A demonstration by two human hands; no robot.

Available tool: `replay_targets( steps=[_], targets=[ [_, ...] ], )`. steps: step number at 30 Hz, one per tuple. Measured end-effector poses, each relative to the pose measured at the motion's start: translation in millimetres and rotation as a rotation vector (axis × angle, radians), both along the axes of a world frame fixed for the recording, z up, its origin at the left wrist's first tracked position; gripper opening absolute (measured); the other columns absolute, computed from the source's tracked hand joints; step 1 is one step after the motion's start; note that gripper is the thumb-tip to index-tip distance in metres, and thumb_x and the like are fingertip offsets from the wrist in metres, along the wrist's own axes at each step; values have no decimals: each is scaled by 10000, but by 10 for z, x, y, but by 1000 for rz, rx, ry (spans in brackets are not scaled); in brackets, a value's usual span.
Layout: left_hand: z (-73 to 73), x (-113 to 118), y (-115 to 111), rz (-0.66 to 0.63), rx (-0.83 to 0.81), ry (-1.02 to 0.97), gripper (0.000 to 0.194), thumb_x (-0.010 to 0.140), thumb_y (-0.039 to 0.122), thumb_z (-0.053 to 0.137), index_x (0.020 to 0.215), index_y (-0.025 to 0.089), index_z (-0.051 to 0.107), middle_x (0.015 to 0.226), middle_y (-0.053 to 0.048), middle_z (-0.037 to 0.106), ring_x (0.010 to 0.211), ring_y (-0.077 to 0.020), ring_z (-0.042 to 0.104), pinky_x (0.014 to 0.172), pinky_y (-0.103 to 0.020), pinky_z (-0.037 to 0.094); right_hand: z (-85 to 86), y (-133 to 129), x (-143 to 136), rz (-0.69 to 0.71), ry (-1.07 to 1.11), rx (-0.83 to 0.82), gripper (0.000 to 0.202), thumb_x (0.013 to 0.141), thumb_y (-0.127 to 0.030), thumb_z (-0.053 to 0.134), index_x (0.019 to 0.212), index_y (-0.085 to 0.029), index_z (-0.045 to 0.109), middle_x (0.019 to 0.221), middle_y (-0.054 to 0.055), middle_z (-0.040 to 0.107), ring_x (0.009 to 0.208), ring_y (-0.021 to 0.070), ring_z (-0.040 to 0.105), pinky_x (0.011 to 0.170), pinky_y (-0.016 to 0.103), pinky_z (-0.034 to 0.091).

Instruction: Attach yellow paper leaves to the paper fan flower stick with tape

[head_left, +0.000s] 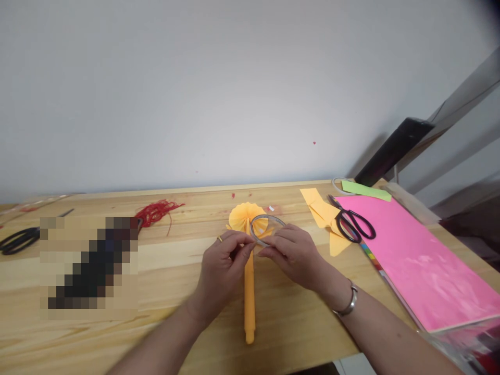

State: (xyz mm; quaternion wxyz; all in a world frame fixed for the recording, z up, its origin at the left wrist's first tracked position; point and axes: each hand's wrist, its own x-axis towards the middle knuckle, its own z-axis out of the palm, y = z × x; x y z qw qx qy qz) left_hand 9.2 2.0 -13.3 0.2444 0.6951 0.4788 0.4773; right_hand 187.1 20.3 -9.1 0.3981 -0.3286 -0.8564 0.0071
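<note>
My right hand grips a roll of clear tape by its near right side, thumb below and fingers above. Against the roll's near left edge, my left hand pinches with thumb and forefinger, apparently at the tape's end; the fingertips hide the exact spot. Beneath both hands a long orange paper tube lies on the table, pointing toward me. At its far end sits a pleated orange paper fan, spread into a rounded shape and partly covered by the roll and my left hand.
Black-handled scissors lie on orange paper scraps and a pink paper pack at right. A green strip is behind them. Red string, a blurred-out dark object and more scissors are at left.
</note>
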Motion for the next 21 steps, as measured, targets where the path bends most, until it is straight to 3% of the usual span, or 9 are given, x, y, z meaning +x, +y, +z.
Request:
replay_targets(
  steps=[5, 10, 14, 18, 21],
  targets=[
    [5, -20, -21, 5, -3, 18, 62, 823, 187, 565, 796, 202, 620, 768, 3, 629, 693, -116, 567, 611, -224, 447, 79, -45, -3, 12, -44, -111, 188, 900, -180, 436, 839, -144, 610, 702, 51, 601, 659, 145, 498, 671, 297, 409],
    [28, -5, -33, 10, -2, 22, 69, 822, 198, 560, 787, 202, 620, 759, 0, 630, 681, -119, 571, 604, -226, 450, 67, -40, 3, 9, -54, -105, 175, 886, -150, 429, 787, -149, 573, 678, 39, 564, 639, 143, 468, 672, 302, 394],
    [-3, 39, -61, 33, -72, -1, 39, 804, 235, 594, 835, 211, 593, 672, 34, 603, 530, -86, 516, 511, -204, 425, 37, -32, 14, 5, -43, -102, 140, 877, -149, 441, 818, -154, 568, 708, 41, 576, 671, 147, 478, 698, 305, 398],
    [-26, 44, -61, 59, -115, -154, 297, 787, 263, 623, 1050, 233, 489, 792, 29, 638, 511, -76, 531, 495, -199, 445, 24, -24, 28, -22, -44, -98, 144, 881, -162, 439, 818, -159, 568, 705, 38, 576, 661, 146, 481, 696, 305, 402],
    [-2, 12, -35, 107, -43, -25, 171, 797, 255, 612, 952, 219, 550, 747, 31, 617, 527, -81, 532, 525, -204, 447, 32, -19, 30, -28, -60, -84, 167, 890, -175, 429, 801, -163, 570, 698, 38, 574, 658, 145, 493, 693, 303, 407]
  ],
)
